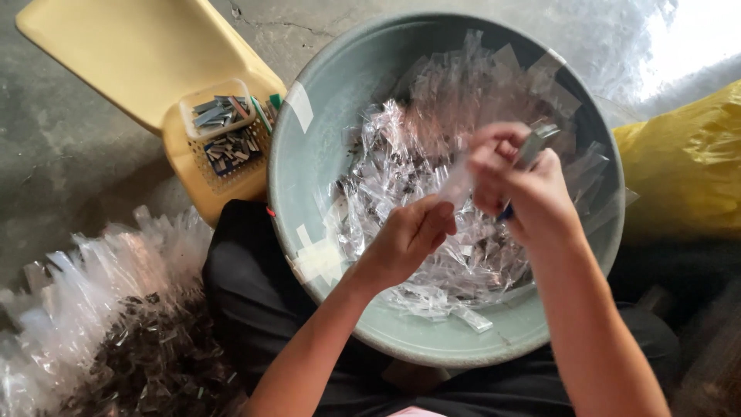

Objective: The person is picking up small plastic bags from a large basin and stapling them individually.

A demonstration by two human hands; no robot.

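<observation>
Floor (69, 154) is bare grey concrete, cracked near the top edge, rough and stained. Pale yellow plastic stool (147, 54) lies tipped at upper left. Yellow sack (683, 166) sits at right edge. Heap of clear plastic bags (93, 301) with dark bits at lower left, on the floor. Strong daylight washes out the top right corner (687, 38); rest evenly lit, soft shadows.

Left hand (409, 235): forearm rising from lower centre, fingers curled, thumb and fingertips pinched. Right hand (521, 185): forearm from lower right, fingers bent inward, closed, just beside the left.
</observation>
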